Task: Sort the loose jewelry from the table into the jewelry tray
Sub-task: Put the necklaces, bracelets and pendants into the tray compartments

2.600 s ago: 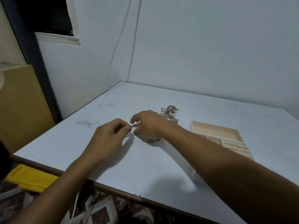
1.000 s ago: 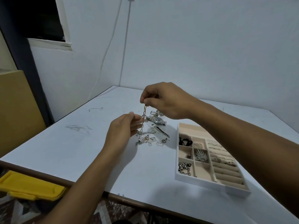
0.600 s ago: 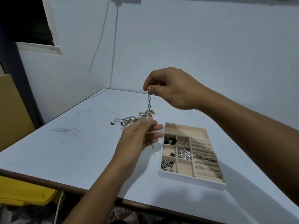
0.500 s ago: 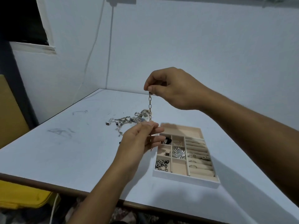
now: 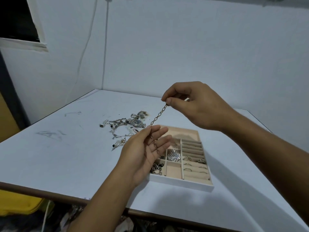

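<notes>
A chain (image 5: 158,115) is held in the air above the table (image 5: 66,156), over the far left corner of the tray (image 5: 182,183). Its upper end is pinched between thumb and forefinger of the right hand (image 5: 197,106), whose other fingers are curled in. From there its long axis slants down and to the left, drawn nearly straight, to the left hand (image 5: 143,154). That hand is turned palm up, its fingers (image 5: 163,141) straight and a little apart, and the chain's lower end is draped across them. The tray is set on the table's right half; rings (image 5: 188,169) are seen in its right-hand slots and a wing-shaped piece (image 5: 173,155) in a middle compartment. A pile (image 5: 120,129) of loose jewelry, a watch (image 5: 136,122) among it, is left on the table just beyond the tray's far left corner.
</notes>
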Demonstrator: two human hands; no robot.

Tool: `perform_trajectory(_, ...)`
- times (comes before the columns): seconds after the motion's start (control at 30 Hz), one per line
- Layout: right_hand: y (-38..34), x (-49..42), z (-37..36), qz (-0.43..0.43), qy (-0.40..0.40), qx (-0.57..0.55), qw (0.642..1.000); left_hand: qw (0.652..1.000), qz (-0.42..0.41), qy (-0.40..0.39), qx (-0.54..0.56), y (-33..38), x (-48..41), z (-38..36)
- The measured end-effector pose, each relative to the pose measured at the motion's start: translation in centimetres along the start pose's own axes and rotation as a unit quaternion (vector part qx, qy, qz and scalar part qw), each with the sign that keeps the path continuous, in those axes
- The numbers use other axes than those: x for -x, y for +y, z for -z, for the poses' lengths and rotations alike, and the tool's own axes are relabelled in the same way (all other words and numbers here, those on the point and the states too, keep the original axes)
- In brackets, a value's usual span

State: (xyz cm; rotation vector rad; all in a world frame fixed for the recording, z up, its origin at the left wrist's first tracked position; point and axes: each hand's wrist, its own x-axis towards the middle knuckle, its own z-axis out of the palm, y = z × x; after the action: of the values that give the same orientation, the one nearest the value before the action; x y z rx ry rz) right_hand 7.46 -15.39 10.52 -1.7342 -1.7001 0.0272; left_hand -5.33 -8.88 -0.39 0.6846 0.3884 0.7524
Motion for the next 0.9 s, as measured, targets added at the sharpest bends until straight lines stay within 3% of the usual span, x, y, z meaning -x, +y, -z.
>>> perform_trajectory(0.17, 0.6, 1.9, -1.2, -0.007, -0.033, -0.005, 0.999, 0.996, 0.029, 0.008, 0.088, 0.7, -0.5, 0.3)
perform_trajectory(0.33, 0.9, 3.8, -2.0, -0.009, -0.073, -0.007, 0.997, 0.993, 0.035, 0.024, 0.108, 0.8, -0.8, 0.5)
perform_trajectory(0.57, 1.9, 5.3, -3.6, -0.007, -0.118, 0.025, 0.993, 0.996, 0.033, 0.046, 0.074, -0.1, -0.3, 0.6)
perform_trajectory(0.9, 2.0, 5.3, -5.1, 0.016, -0.094, 0.098, 0.991, 0.999, 0.027, 0.027, -0.009, -1.1, 0.7, 0.6)
